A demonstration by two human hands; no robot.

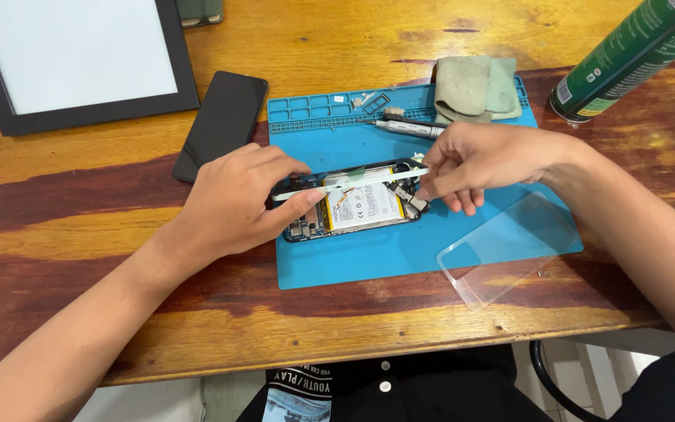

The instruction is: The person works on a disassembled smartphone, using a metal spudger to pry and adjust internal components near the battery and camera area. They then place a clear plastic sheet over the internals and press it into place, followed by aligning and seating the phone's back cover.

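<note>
Left hand (232, 205) and right hand (474, 160) grips pinch pale strip (353, 184) ends above opened phone (353, 207).

Bare mat (369, 262) lies open in front; screwdriver (409, 127) and cloth (478, 87) crowd behind.
</note>
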